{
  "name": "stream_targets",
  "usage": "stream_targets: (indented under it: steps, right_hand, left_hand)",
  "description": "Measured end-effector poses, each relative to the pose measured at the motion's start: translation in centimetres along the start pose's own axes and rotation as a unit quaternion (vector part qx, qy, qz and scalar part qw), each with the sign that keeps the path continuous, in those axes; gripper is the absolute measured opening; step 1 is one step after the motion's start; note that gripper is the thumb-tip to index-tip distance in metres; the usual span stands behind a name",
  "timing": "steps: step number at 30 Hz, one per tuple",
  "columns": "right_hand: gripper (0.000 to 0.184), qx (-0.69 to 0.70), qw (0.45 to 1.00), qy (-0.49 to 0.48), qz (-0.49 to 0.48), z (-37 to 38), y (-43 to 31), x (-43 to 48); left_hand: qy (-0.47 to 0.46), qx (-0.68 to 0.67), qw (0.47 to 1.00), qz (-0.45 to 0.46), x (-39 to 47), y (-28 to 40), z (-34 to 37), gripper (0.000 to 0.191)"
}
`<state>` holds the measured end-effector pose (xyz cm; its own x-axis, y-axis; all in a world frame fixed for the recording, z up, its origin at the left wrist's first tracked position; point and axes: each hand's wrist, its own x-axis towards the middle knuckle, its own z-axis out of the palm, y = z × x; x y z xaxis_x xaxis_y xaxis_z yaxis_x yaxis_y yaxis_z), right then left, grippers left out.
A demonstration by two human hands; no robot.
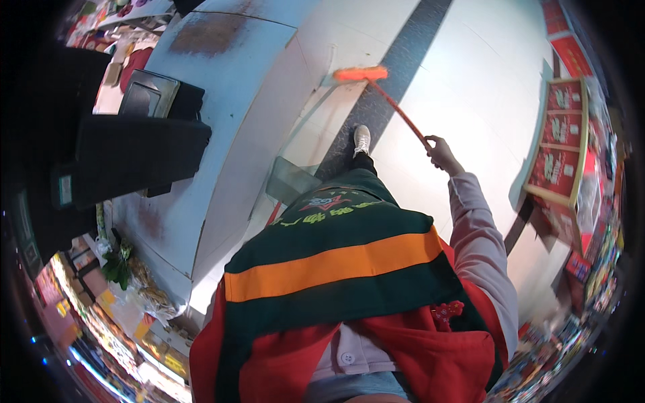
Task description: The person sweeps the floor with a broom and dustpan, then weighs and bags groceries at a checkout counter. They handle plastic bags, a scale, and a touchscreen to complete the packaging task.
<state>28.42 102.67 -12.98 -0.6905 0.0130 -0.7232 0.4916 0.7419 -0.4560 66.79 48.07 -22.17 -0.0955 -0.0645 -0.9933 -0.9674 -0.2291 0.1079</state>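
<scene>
My right hand (443, 155) is closed around the upper end of a red broom handle (400, 113), with my arm stretched forward. The orange broom head (361, 73) is at the far end, over the dark stripe in the tiled floor (478, 95), close to the foot of a white counter. My left hand is out of view. Beside my left leg, a grey dustpan (292, 180) shows near the floor, with a short length of its red handle (273, 213). What holds that handle is hidden behind my green apron (327, 231).
A worn white counter (227, 75) runs along the left, carrying a black monitor (141, 156) and leafy greens (118, 267). Red cartons (559, 136) are stacked at the right. Goods on shelves (594, 287) line the lower right. My shoe (362, 140) stands on the dark stripe.
</scene>
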Motion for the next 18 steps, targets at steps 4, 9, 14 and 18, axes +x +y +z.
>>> stream_targets:
  steps: [4,9,14,18]
  right_hand:
    - [0.034,0.016,0.999,0.003,-0.050,-4.2,-8.0,12.9]
    - [0.027,0.053,0.993,0.013,-0.104,-5.4,-20.0,28.0]
    - [0.025,-0.066,0.993,-0.001,-0.093,-3.9,-27.1,36.9]
    - [0.023,-0.182,0.966,0.031,-0.181,-1.0,-23.5,38.6]
  left_hand:
    - [0.051,-0.101,0.993,-0.023,-4.6,0.3,4.0,0.018]
    - [0.101,-0.218,0.969,-0.062,-10.1,1.2,10.3,0.019]
    - [0.134,-0.288,0.942,-0.106,-14.1,0.1,15.9,0.019]
    - [0.145,-0.305,0.933,-0.125,-15.8,-1.3,19.0,0.020]
